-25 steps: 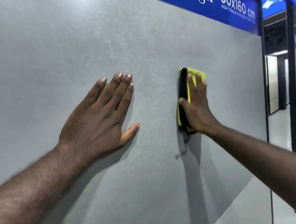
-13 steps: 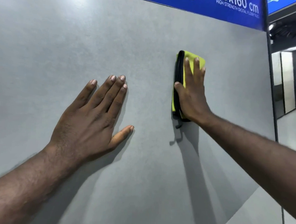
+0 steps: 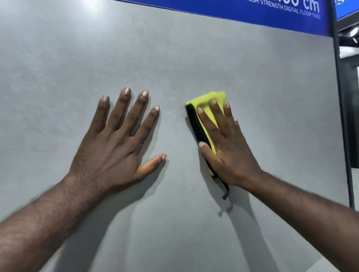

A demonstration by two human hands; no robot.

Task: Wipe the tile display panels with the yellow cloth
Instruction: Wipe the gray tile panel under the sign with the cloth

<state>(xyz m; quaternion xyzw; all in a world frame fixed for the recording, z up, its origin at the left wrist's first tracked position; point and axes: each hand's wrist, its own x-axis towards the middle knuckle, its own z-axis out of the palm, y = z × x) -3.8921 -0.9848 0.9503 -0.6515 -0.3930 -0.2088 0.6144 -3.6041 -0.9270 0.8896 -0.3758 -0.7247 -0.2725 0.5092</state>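
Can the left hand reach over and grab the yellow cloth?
Probably yes. The left hand lies flat on the grey tile panel just beside the yellow cloth, with only bare tile between. The right hand presses on the cloth, though.

L hand on panel, R hand on cloth alongside

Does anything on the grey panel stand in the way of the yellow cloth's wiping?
Only the left hand, pressed flat on the tile panel just left of the yellow cloth under the right hand. Above, below and rightward, nothing visible.
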